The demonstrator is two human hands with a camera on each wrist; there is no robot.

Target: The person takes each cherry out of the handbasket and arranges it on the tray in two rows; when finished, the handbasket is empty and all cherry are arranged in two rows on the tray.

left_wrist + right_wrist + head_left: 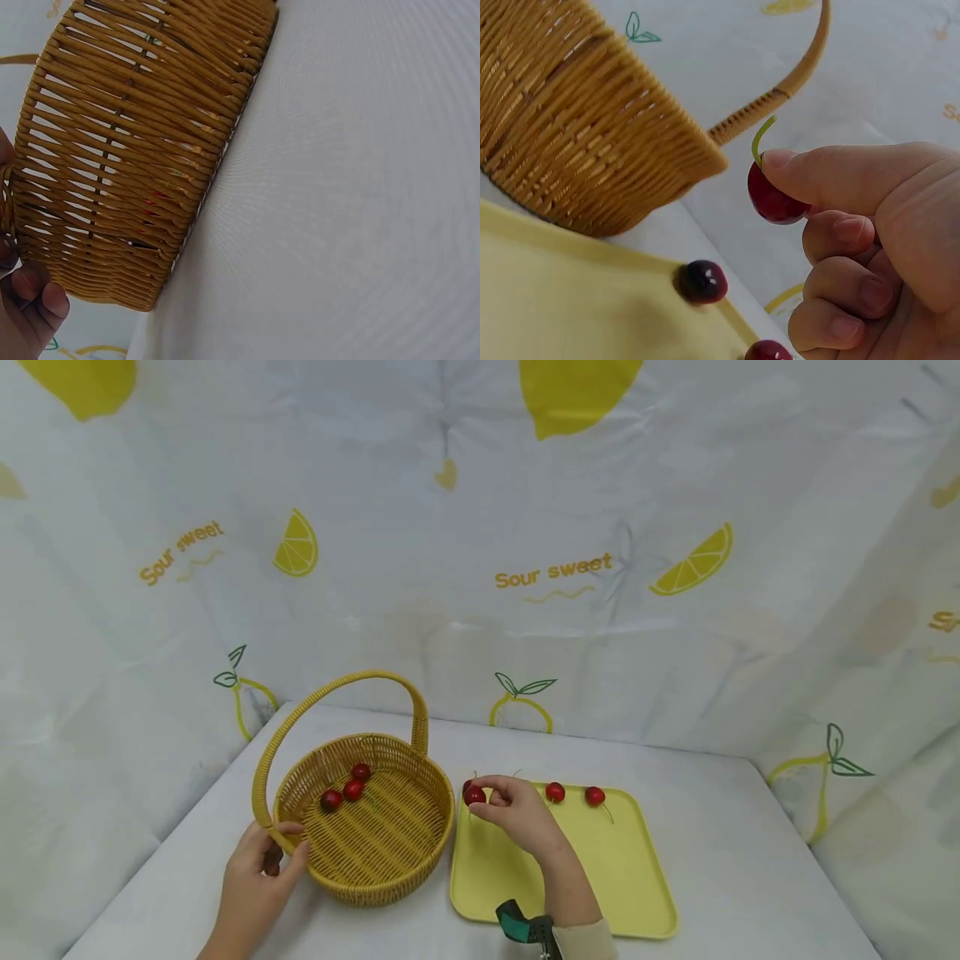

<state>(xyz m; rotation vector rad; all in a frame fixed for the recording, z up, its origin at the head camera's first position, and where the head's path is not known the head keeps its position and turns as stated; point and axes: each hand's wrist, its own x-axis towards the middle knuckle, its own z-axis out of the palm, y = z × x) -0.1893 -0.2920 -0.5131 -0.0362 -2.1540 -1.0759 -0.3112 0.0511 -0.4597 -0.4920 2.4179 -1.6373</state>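
My right hand (517, 814) pinches a dark red cherry (776, 199) with a green stem between thumb and fingers, above the left back part of the yellow tray (480, 893). Another cherry (706, 282) lies on the tray just beyond it, mostly covered by the held one in the head view. The woven basket (375, 893) stands left of the tray with its handle up. Inside, three cherries (353, 790) lie toward the back left. My left hand (258, 872) grips the basket's rim at the left foot of the handle; in the left wrist view its fingertips (54, 298) show beside the wicker.
Two more cherries, a middle one (555, 792) and a right one (595, 796), lie along the tray's back edge. A white cloth (712, 852) covers the table, and a lemon-print curtain (420, 635) hangs behind and at both sides.
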